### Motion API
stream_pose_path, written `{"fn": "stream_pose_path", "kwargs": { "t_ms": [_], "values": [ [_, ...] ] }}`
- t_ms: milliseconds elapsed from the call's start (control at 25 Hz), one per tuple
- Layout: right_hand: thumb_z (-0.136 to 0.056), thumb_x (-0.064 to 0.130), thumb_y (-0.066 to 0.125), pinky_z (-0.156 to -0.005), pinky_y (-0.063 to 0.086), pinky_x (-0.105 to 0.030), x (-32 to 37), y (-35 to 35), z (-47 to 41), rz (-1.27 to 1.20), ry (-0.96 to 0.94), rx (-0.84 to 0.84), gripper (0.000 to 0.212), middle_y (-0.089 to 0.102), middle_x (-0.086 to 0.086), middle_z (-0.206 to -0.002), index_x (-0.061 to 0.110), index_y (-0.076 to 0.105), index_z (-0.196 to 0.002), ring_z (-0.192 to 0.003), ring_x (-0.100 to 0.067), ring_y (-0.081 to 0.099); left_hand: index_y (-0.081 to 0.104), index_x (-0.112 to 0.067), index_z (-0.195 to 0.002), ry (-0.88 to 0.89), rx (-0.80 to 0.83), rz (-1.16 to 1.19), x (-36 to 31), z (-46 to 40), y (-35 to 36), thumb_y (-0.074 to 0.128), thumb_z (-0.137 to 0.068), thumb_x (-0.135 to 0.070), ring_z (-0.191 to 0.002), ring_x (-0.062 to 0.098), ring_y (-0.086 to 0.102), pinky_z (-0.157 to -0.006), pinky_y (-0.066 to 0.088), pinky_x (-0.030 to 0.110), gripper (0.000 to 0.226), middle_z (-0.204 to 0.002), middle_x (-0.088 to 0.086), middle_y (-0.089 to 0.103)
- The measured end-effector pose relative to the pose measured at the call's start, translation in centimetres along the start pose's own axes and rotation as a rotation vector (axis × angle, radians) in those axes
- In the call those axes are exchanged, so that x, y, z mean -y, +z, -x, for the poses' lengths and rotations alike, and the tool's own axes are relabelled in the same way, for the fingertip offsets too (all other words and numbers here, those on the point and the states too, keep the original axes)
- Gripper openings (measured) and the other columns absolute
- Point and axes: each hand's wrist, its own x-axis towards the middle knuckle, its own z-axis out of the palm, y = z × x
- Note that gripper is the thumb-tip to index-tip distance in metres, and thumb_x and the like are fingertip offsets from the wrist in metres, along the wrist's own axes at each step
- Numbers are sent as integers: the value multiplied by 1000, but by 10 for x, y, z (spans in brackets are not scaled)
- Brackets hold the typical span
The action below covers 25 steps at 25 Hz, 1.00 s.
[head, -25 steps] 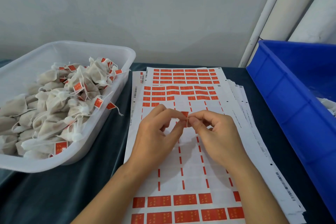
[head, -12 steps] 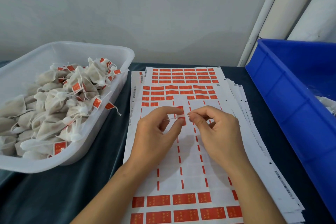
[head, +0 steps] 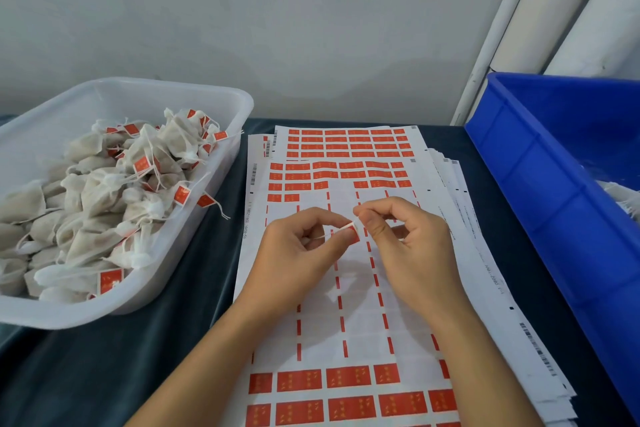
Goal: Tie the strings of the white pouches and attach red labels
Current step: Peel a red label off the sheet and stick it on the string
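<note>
- Left hand point(head: 298, 253): thumb and forefinger pinch the red label point(head: 353, 231) and a white string point(head: 337, 231); other fingers curled under, palm down over the sheet point(head: 349, 288).
- Right hand point(head: 408, 246): thumb and forefinger tips pinch the label's upper right edge; remaining fingers loosely curled.
- Against half a second back: both hands sit slightly lower on the sheet; the label is now folded onto the string, less red showing.
- String runs low-left to high-right, long axis slanted; label at its upper end, held just above the sheet.
- Finished pouches point(head: 104, 198) lie heaped in the clear tub point(head: 194, 97), left; blue bin point(head: 540, 184) right.
</note>
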Motion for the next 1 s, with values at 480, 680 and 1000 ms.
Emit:
{"fn": "stream_pose_path", "kwargs": {
  "t_ms": [480,680,1000],
  "values": [
    [-100,38,60,-71,49,-3,-5,1,0,-49,60,66,12,69,25,-85,32,69,-96,-87,4,67,82,-17,-89,-126,112,207,-7,-7,-3,71,-97,-19,-53,1,60,-51,44,8,13,-69,-6,72],
    [-100,38,60,-70,48,-1,-4,1,1,-47,59,68,10,69,27,-86,33,68,-95,-87,6,67,83,-19,-88,-146,102,204,-8,-5,-4,71,-97,-19,-53,1,60,-51,44,9,15,-72,-5,73],
    [-100,36,61,-70,46,-1,-4,1,1,-24,59,61,10,68,27,-85,34,67,-93,-88,6,66,84,-21,-85,-162,111,192,-10,-5,-4,73,-96,-20,-53,0,61,-51,43,8,15,-72,-7,74]
  ]
}}
